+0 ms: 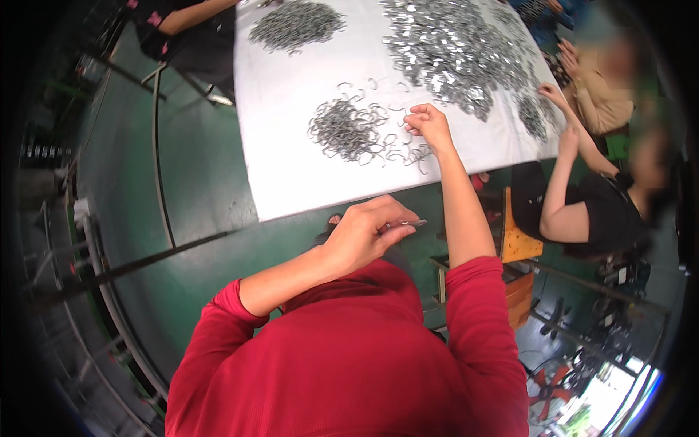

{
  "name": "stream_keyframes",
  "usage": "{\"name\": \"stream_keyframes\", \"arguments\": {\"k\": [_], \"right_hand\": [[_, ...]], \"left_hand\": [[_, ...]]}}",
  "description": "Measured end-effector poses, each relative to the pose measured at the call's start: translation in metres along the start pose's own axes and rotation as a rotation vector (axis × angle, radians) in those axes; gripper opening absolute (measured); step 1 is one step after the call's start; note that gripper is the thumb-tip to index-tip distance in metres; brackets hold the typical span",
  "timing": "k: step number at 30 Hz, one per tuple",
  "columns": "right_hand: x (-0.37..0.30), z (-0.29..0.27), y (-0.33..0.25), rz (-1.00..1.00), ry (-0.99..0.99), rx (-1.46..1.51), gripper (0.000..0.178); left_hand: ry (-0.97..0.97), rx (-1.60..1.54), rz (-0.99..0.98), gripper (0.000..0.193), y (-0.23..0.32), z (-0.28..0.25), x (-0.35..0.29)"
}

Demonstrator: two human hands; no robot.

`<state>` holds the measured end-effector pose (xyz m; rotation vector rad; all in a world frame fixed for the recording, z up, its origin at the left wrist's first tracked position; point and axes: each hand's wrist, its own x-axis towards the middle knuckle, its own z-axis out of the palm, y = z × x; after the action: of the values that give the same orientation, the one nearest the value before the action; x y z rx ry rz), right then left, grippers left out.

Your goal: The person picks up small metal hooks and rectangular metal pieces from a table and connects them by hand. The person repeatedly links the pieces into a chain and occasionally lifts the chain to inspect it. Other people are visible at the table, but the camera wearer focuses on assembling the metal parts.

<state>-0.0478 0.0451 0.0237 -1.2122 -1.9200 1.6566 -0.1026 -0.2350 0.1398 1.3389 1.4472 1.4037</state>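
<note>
My left hand (368, 231) is closed in front of my body, just off the table's near edge. A thin grey metal piece (416, 223) sticks out between its thumb and fingers; the rest of it is hidden in the hand. Over the table, my right hand (429, 125) is closed in a pinch, with a small curved metal piece (404, 116) at its fingertips. To the left of that hand lies a small pile of curved metal pieces (346, 131), with several loose ones strewn around it on the white tabletop (280, 164).
A large heap of shiny metal pieces (451, 54) covers the table's far right, and another pile (298, 25) lies far left. Co-workers' hands reach in at the right (553, 95). A wooden stool (520, 237) stands below the table's right side. Metal rails (160, 160) run at left.
</note>
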Motion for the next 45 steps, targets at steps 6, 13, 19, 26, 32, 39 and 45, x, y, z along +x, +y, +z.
{"name": "stream_keyframes", "arguments": {"k": [6,13,19,26,32,39,45], "right_hand": [[-0.111,-0.049,-0.051,-0.172,0.113,0.381,0.028],[-0.325,-0.075,-0.102,-0.267,0.537,0.478,0.022],[-0.402,-0.089,-0.078,-0.245,0.818,0.519,0.017],[-0.463,-0.126,-0.042,-0.293,1.213,0.335,0.014],[-0.544,-0.15,-0.013,-0.231,1.581,0.059,0.018],[-0.625,-0.181,-0.024,-0.073,1.886,-0.275,0.023],[-0.675,-0.209,-0.029,0.078,2.198,-0.273,0.016]], "left_hand": [[-0.163,0.01,0.007,0.015,0.021,0.025,0.019],[-0.435,-0.017,0.112,0.016,0.057,0.083,0.046],[-0.633,-0.097,0.179,0.024,0.089,0.157,0.054],[-0.841,-0.066,0.437,0.027,0.118,0.26,0.04],[-1.04,-0.222,0.605,0.028,0.135,0.364,0.003],[-1.255,-0.461,0.535,0.039,0.172,0.45,-0.047],[-1.389,-0.504,0.609,0.038,0.172,0.483,-0.025]]}}
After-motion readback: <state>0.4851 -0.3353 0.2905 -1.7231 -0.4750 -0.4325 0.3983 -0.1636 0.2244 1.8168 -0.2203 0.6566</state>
